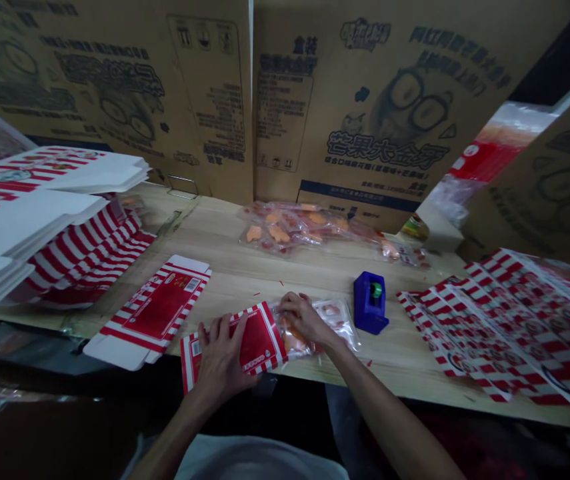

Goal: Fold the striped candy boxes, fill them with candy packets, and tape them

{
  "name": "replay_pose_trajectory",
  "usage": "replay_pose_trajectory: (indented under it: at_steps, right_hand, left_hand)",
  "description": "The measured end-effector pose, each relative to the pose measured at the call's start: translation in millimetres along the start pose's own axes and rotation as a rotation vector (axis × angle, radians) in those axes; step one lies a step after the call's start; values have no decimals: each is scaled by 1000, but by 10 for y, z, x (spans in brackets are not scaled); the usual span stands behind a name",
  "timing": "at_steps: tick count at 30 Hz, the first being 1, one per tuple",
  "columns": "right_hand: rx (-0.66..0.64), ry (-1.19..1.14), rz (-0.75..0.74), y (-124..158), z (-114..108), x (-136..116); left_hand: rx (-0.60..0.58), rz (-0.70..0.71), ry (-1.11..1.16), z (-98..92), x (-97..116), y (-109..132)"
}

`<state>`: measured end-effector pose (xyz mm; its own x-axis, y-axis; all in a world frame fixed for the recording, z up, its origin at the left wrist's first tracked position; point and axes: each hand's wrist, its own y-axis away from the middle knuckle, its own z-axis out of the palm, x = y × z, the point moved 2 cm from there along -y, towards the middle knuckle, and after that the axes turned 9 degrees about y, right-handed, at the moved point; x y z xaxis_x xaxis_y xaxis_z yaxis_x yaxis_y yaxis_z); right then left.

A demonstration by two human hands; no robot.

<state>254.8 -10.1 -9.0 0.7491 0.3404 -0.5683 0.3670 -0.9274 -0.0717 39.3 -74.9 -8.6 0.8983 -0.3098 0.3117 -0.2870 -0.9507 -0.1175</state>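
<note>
My left hand (pixel 221 357) lies over a red and white striped box (pixel 263 337) at the table's front edge, gripping it with fingers and thumb. At the box's right end, my right hand (pixel 303 319) is closed on a clear packet of orange sweets (pixel 295 341), which meets the box's end. How far the packet reaches inside is hidden. Just right of that hand, a clear plastic tray (pixel 339 319) with pale pieces lies on the table. A flat striped carton (pixel 157 310) rests to the left of my left hand.
A blue tape dispenser (pixel 369 303) stands right of the tray. Several sweet packets (pixel 285 230) lie at the back before large cardboard boxes (pixel 335 120). Stacked cartons (pixel 65 220) fill the left; overlapping striped boxes (pixel 509 320) cover the right.
</note>
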Motion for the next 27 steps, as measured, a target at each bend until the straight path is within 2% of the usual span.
replay_pose_trajectory:
  at_steps: [5, 7, 9, 11, 13, 15, 17, 19, 22, 25, 27]
  right_hand:
    - [-73, 62, -21, 11, 126, -42]
    - [-43, -38, 27, 5, 209, -14]
    - [127, -238, 130, 25, 215, 74]
    - [360, -380, 238, 104, 116, 233]
    - [540, -358, 341, 240, -62, 442]
    - [601, -243, 448, 391, -248, 648]
    - [561, -176, 554, 512, -354, 779]
    - [482, -169, 612, 570, -321, 761]
    - [346, -198, 549, 534, -20, 432]
    - [214, -272, 357, 451, 360, -29]
    - [178, -344, 267, 435, 501, -238]
  left_hand:
    - [-66, 46, 3, 11, -15, -38]
    - [-116, 65, 2, 6, -24, -63]
    - [-159, 59, -2, -4, -36, -88]
    - [-191, 51, -8, -9, -49, -103]
    - [-208, 53, -14, 0, -68, -106]
    - [-209, 61, -16, 25, -90, -100]
    - [-195, 66, -11, 55, -103, -93]
    - [-180, 73, 1, 75, -94, -92]
    - [-179, 80, 20, 71, -43, -99]
    - [-180, 64, 14, 41, -16, -106]
    - [-155, 57, 7, 16, -33, -109]
